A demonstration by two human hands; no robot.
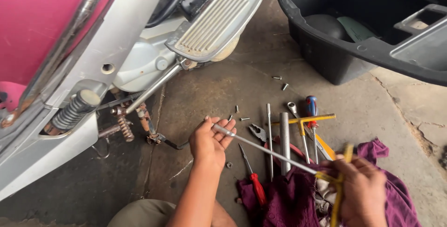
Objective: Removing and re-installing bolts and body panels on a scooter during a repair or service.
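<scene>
My right hand (364, 194) grips the yellow cross handle of a long T-handle socket wrench (270, 152) at the lower right. Its steel shaft runs up and left to the socket tip, which rests in the cupped palm of my left hand (209, 141). The left hand's fingers are apart around the tip. Just left of that hand is the underside of a pink and silver scooter (93, 45), with its footrest (219, 15), kick lever and rusty springs (125, 127).
On the concrete floor lie a second yellow T-wrench (302, 121), screwdrivers with red handles (256, 187), pliers, a spanner, steel rods and several loose screws (284, 86). A purple rag (288, 199) is under my right hand. A black plastic scooter bin (354, 27) stands at the upper right.
</scene>
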